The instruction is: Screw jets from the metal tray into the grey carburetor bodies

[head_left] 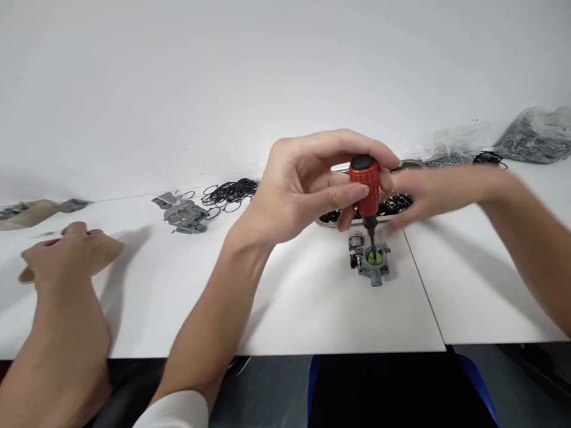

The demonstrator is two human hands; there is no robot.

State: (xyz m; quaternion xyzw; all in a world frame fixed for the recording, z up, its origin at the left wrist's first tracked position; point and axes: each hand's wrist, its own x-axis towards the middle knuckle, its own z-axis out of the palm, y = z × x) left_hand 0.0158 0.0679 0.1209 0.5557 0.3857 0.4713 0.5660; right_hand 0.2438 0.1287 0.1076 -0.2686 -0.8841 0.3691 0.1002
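My left hand [303, 184] is closed round the red handle of a screwdriver [364, 187], held upright. Its dark tip stands in the yellow-green centre of a small grey metal part [372, 261] on the white table. My right hand [432, 190] reaches in from the right, just behind the screwdriver. It is over a shallow metal tray [322, 222] of small dark parts. Its fingers are blurred and partly hidden behind my left hand, so what they grip, if anything, does not show.
A pile of black rubber rings [229, 193] and grey metal pieces [185, 214] lie left of the tray. Two plastic bags of parts [533, 137] [450, 148] sit at the back right. Another person's hand [62, 255] rests on a beige piece [109, 249] at far left.
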